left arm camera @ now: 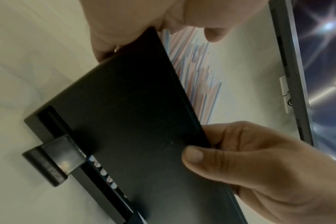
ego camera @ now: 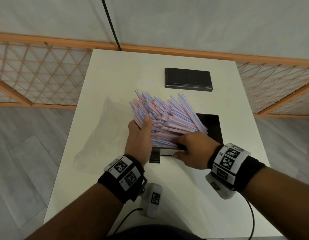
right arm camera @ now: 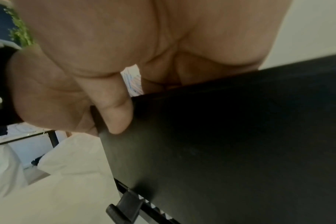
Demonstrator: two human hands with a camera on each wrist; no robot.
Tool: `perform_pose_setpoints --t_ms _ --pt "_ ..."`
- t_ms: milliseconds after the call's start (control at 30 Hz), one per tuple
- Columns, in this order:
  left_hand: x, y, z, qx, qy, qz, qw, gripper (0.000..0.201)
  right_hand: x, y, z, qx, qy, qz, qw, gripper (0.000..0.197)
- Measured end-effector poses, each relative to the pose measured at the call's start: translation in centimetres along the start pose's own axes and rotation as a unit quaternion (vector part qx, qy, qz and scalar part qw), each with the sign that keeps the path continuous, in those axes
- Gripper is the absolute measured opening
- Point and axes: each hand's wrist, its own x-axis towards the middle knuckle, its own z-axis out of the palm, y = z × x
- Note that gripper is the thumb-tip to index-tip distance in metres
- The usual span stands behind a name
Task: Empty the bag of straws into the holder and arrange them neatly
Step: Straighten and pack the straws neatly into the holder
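White table (ego camera: 115, 75) carries clear empty bag (ego camera: 101, 135) at left, holder (ego camera: 212, 129) ctr, black lid (ego camera: 188, 77) behind. Straws (ego camera: 164, 116) lean piled in holder, over rim, hiding fingers of L hand (ego camera: 138, 142), grip unclear; thumb straight on pile. R hand (ego camera: 193, 153) pinches holder's near wall; only L-wrist view shows its thumb outside.

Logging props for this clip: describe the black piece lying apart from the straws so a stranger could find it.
On the white table, look beyond the heap of striped straws toward the far edge. A flat black rectangular slab lies there alone, untouched; unlike the black holder nearer the person, it carries no straws.
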Motion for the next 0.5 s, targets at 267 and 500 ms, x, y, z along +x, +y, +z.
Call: perform_pose_setpoints --t_ms 267,500 --pt "-0.7 0.7 -0.1 -0.011 -0.008 0.011 1.0 0.043 1.2 -2.1 -2.2 0.0 -0.126 0.026 0.992 0.038" --pt "-0.2 0.3 0.0 -0.016 -0.001 0.021 1.0 0.036 2.5 -3.5 -3.4 -0.037 -0.174 0.01 0.984 0.044"
